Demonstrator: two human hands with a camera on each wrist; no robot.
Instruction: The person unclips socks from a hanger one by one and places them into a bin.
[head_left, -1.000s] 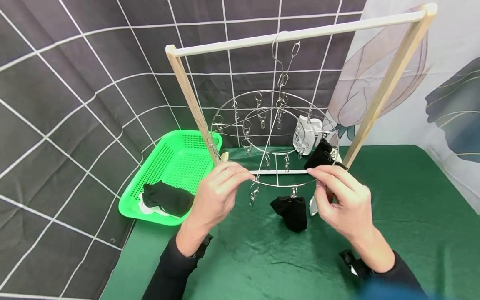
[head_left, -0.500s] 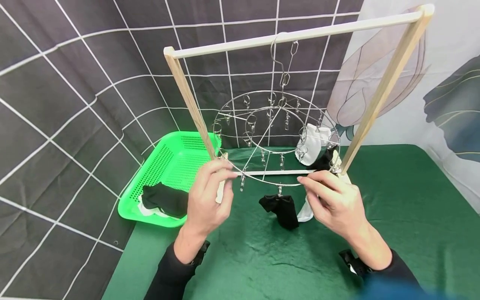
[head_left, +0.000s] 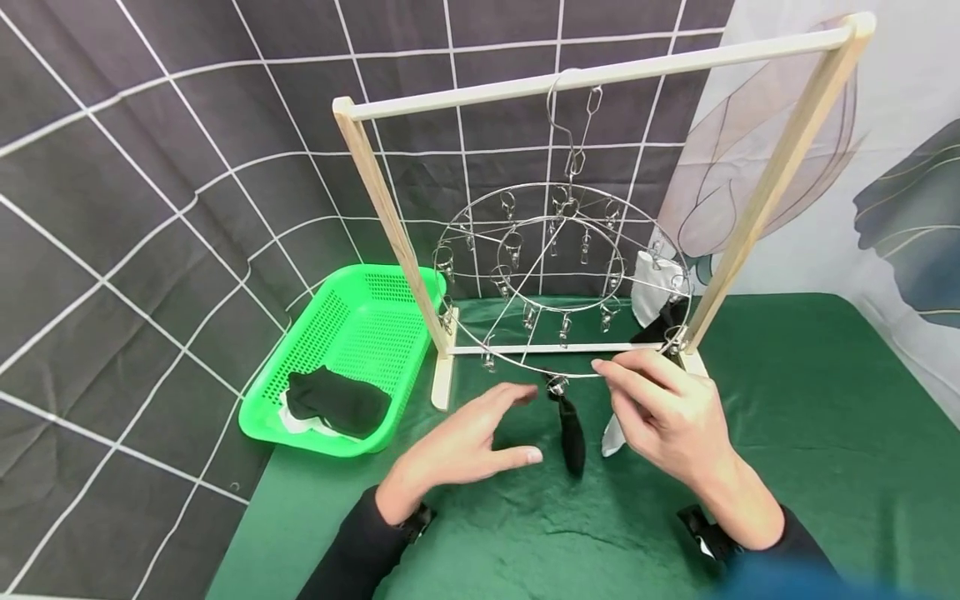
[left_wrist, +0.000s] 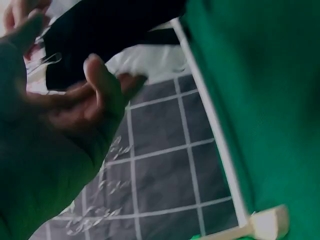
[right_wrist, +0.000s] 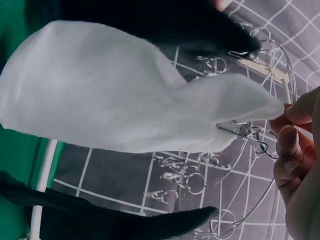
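Observation:
A round metal clip hanger (head_left: 525, 367) hangs from a wooden frame, with several socks clipped on it. My right hand (head_left: 667, 417) pinches the front right of its outer wire ring, fingertips close to the clip of a white sock (right_wrist: 100, 90). My left hand (head_left: 472, 442) is spread, thumb apart from the fingers, holding nothing, just left of a black sock (head_left: 572, 437) hanging edge-on at the ring's front. In the left wrist view, that hand's fingers overlap black cloth. Farther back right hang another white sock (head_left: 651, 287) and a black sock (head_left: 663, 323), partly behind the ring.
A green basket (head_left: 408, 392) at the left holds a black sock (head_left: 337, 402) over white cloth. The wooden frame (head_left: 382, 187) stands on the green-covered table (head_left: 810, 417), its feet on both sides. Empty clips (head_left: 564, 325) dangle from the rings. A dark gridded curtain hangs behind.
The ring has turned, carrying the back socks rightward. My left hand has let go of the ring and moved down and right beside the front black sock, which has swung edge-on.

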